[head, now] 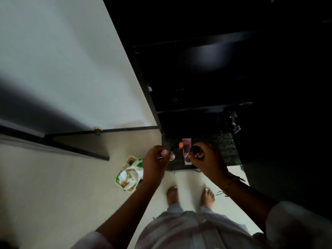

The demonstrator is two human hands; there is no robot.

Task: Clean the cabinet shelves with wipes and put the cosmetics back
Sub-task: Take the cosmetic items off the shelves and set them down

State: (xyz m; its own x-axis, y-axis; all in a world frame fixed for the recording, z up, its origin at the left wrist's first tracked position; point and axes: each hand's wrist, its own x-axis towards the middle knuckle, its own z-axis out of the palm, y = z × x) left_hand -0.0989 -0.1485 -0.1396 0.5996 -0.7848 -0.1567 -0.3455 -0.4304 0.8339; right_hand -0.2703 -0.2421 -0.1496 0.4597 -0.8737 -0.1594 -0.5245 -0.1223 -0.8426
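Note:
My left hand (157, 159) is closed around a small pale cosmetic item (170, 155) at the left edge of a dark speckled counter (224, 148). My right hand (206, 159) grips a small dark round bottle (195, 150) just over the same counter. Between the hands lie a pink tube (186, 151) and a small orange-capped item (181, 145). Above the counter the dark cabinet shelves (206, 106) are dim; their contents are hard to make out. A green and white wipes pack (130, 174) rests in a tray on the floor, left of my left hand.
A white wall (62, 60) and a dark door edge (53, 139) fill the left. Pale floor tiles (53, 203) lie below, with my bare feet (190, 194) close to the counter's base. A metal fitting (234, 121) hangs at the cabinet's right.

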